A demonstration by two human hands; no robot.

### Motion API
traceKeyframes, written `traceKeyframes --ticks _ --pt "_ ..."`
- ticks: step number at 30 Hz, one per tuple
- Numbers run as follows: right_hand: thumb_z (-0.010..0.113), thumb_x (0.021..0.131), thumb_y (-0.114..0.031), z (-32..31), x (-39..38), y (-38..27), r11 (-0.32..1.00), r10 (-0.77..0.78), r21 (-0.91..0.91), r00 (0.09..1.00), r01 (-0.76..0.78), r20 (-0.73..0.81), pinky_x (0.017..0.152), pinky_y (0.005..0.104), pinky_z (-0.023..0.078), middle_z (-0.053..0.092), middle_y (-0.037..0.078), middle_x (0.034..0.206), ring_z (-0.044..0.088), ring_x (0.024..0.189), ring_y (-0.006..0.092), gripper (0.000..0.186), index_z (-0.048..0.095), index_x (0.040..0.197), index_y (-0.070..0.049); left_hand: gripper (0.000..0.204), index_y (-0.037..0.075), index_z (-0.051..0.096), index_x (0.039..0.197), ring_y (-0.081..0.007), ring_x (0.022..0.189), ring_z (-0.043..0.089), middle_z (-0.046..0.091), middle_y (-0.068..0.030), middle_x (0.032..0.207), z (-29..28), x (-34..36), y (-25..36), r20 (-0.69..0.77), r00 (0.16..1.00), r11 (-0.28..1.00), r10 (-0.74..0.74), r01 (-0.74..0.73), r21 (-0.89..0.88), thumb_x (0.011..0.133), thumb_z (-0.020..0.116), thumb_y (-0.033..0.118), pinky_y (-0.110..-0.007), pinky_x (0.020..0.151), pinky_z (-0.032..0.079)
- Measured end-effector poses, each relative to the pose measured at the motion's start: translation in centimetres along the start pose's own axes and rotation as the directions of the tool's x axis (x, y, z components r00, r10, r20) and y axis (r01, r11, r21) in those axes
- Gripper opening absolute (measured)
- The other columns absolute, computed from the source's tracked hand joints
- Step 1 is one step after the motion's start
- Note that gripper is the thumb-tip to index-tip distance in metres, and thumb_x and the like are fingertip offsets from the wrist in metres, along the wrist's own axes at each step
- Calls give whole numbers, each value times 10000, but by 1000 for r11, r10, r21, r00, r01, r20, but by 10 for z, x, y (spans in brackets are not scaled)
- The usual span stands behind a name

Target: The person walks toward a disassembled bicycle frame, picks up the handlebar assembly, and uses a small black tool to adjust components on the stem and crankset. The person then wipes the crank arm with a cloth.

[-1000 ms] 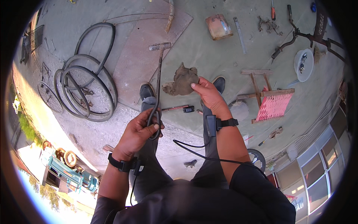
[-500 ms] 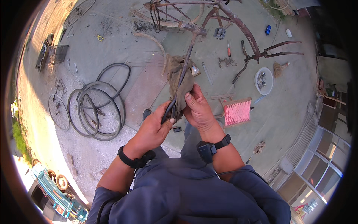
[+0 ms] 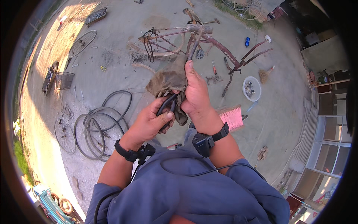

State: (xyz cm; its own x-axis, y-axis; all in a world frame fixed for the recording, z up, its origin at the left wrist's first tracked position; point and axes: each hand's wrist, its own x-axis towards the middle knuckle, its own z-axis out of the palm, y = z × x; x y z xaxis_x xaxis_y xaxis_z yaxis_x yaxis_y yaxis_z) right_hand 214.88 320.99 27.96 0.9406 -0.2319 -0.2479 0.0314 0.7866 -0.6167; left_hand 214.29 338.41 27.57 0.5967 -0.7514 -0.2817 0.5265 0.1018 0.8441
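Note:
My left hand (image 3: 152,118) is closed round the near end of a long dark metal tube (image 3: 195,45), where two black bent pieces show between thumb and fingers. The tube runs away from me to a rusty cylinder (image 3: 199,29) at its far end. A brown cloth (image 3: 164,81) is bunched about the tube and hangs to its left. My right hand (image 3: 196,91) grips the cloth against the tube, its thumb stretched along the tube. The fingers of this hand are partly hidden by the cloth.
A rusty bicycle frame (image 3: 225,49) lies ahead. Black tyres (image 3: 97,130) lie at left, near a wire basket (image 3: 64,80). To the right are a white basin (image 3: 244,89) with metal parts, a pink-strapped stool (image 3: 232,118), a screwdriver (image 3: 214,67) and a hand brush (image 3: 265,74).
My right hand has moved up along the tube with the cloth, and its thumb has straightened. The left hand stays on the near end. The whole view has shifted.

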Motion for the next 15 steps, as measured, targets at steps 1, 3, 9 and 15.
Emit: traceKeyframes --ticks 1,3,9,15 --pt "503 1046 -407 3 5 -12 999 -43 4 998 42 43 695 325 511 635 58 860 583 739 155 397 605 1043 -24 440 54 486 1348 -84 561 491 563 -45 747 4 -2 1 27 999 1000 29 -29 -7 982 645 239 -217 491 377" --pt "503 1043 -420 7 21 -41 992 -129 16 988 128 80 640 334 491 603 54 776 538 668 159 407 606 979 -31 421 48 488 1342 -77 578 491 577 -40 769 6 -11 6 121 992 994 -20 32 -100 990 636 225 -209 499 374" --pt "480 1041 -464 11 18 -52 982 -186 -26 982 186 -18 622 371 505 564 65 736 508 614 180 444 573 949 -40 382 53 512 1298 -64 552 452 579 -47 772 13 -32 6 155 988 993 -23 41 -114 990 639 237 -201 488 352" --pt "490 1055 -396 17 -37 7 986 -67 -142 987 88 146 774 338 546 630 52 953 623 837 153 351 532 1127 -56 356 10 518 1254 -107 636 543 600 -51 788 21 -5 17 -32 968 964 251 -246 101 964 644 171 -253 530 437"
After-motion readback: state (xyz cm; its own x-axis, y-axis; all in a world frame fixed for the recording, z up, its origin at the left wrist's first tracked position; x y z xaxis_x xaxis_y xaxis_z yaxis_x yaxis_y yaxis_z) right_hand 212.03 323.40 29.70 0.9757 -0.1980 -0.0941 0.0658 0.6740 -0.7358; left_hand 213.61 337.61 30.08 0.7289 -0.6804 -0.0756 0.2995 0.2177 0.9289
